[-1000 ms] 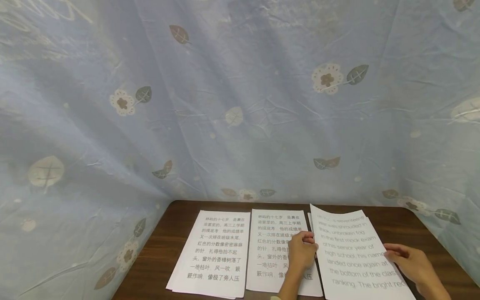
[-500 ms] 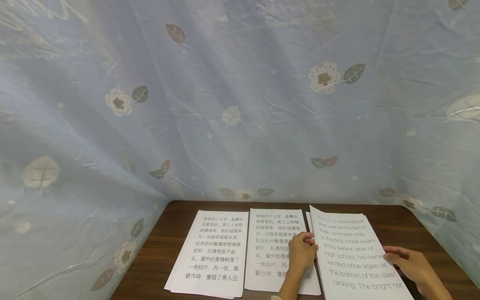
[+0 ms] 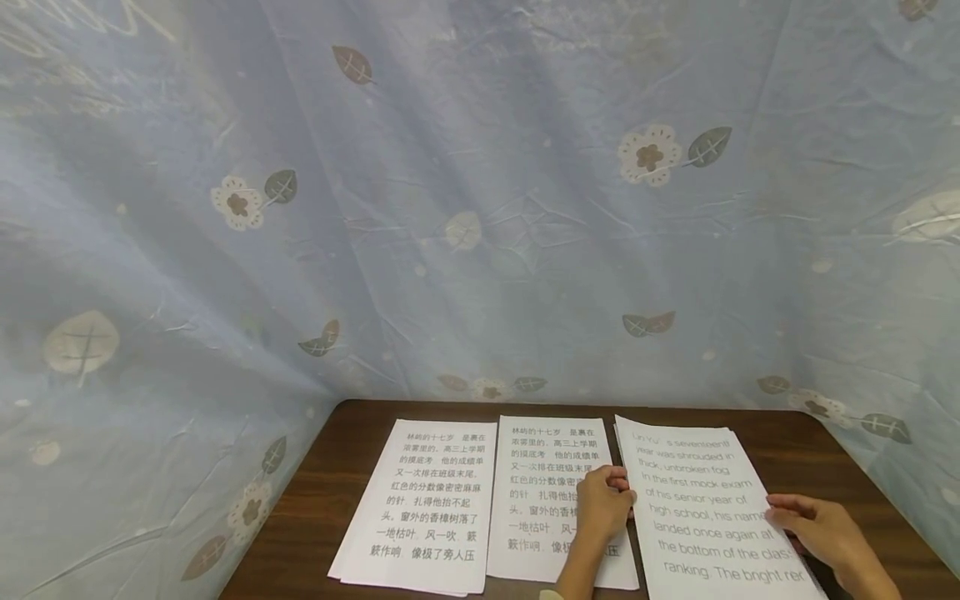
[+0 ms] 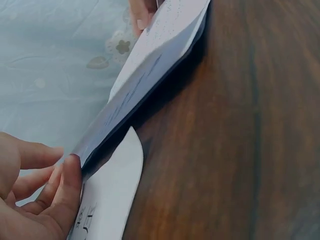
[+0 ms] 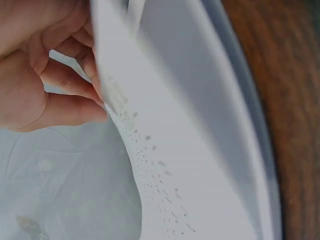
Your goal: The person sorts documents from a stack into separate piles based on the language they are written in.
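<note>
A white sheet of paper with large English print (image 3: 705,500) lies over further sheets at the right of the table. My left hand (image 3: 604,502) holds its left edge, with the forearm across the middle stack of Chinese-printed paper (image 3: 543,492). Thumb and fingers meet at that edge in the left wrist view, where the sheet (image 4: 135,85) bows above the dark tabletop. With thumb and fingers my right hand (image 3: 825,533) pinches the right edge. The right wrist view shows this hand (image 5: 60,75) at the curved sheet margin (image 5: 150,125); layers beneath are blurred.
Another Chinese-printed stack (image 3: 427,508) lies at the left, its lower sheets slightly askew. The brown wooden table (image 3: 300,508) ends at a pale blue curtain (image 3: 480,250) with leaves and flowers, hanging behind and at the sides.
The English sheet's raised upper-left corner has come down, and the sheet lies flatter over those beneath. Both hands keep nearly the same places on its edges. The head view has shifted slightly.
</note>
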Demonstrator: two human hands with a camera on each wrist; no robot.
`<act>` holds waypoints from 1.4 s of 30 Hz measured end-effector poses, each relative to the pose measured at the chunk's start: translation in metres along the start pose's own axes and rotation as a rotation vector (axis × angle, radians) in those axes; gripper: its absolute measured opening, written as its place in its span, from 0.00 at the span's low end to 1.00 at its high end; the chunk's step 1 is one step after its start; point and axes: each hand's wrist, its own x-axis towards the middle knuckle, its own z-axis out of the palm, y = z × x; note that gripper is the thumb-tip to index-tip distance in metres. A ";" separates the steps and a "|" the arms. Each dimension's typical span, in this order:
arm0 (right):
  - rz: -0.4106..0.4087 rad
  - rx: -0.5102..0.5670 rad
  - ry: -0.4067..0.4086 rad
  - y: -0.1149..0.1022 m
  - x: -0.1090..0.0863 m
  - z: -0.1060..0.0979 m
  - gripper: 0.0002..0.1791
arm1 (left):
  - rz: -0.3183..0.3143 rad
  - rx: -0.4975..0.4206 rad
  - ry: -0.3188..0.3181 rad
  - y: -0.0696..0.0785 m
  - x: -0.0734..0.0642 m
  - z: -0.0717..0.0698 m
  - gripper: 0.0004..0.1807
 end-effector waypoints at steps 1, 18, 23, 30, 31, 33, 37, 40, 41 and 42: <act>0.002 -0.035 0.016 -0.001 -0.001 0.000 0.32 | 0.001 0.010 -0.004 0.001 0.000 -0.002 0.14; -0.146 -0.136 0.136 -0.062 -0.010 0.033 0.29 | 0.039 0.189 -0.042 0.013 0.015 -0.077 0.19; -0.162 -0.061 0.097 -0.089 -0.008 0.061 0.28 | 0.049 0.244 -0.036 0.010 0.018 -0.101 0.20; -0.202 0.015 0.047 -0.112 -0.004 0.097 0.26 | 0.053 0.255 -0.035 0.006 0.020 -0.131 0.22; -0.202 0.031 0.040 -0.115 -0.003 0.101 0.26 | 0.051 0.260 -0.035 0.006 0.021 -0.135 0.22; -0.197 0.058 0.026 -0.120 -0.001 0.110 0.26 | 0.058 0.269 -0.033 0.005 0.022 -0.143 0.22; -0.185 0.107 -0.002 -0.127 0.002 0.125 0.25 | 0.068 0.282 -0.027 0.003 0.024 -0.158 0.23; -0.181 0.125 -0.017 -0.132 0.003 0.134 0.24 | 0.074 0.300 -0.014 0.001 0.024 -0.169 0.23; -0.180 0.129 -0.017 -0.133 0.003 0.137 0.24 | 0.070 0.303 -0.009 0.001 0.024 -0.173 0.23; -0.177 0.130 -0.017 -0.135 0.003 0.140 0.24 | 0.068 0.307 -0.007 0.000 0.024 -0.176 0.23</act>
